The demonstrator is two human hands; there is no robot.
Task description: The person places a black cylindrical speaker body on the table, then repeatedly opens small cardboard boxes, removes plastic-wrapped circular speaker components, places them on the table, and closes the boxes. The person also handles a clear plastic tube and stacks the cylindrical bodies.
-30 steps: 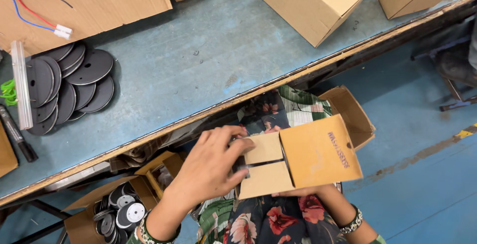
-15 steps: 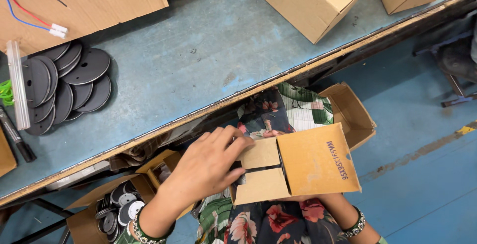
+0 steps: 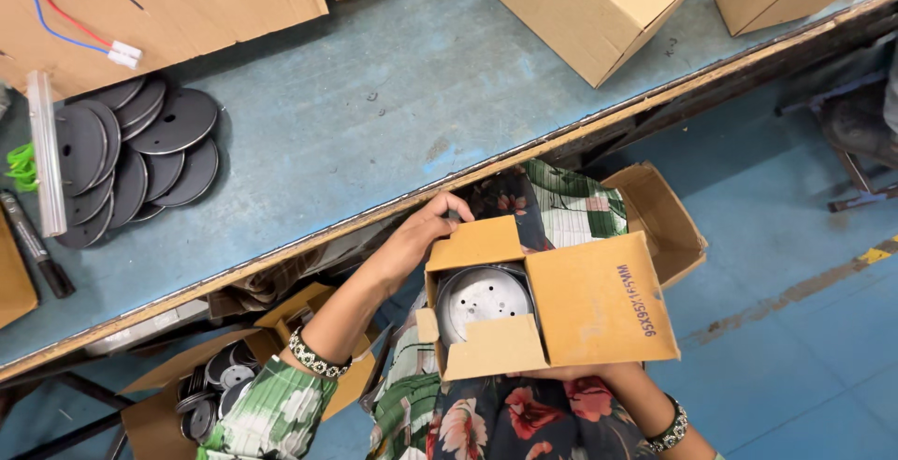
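Small brown cardboard box (image 3: 561,306) over my lap, flaps open, silvery round disc (image 3: 484,298) lying inside.

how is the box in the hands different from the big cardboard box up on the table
The held box is open, its flaps spread to show a silvery round part; the table box is shut. The held box rests over the lap, gripped by the left hand; the table box stands untouched on the blue table. Both are plain brown cardboard.
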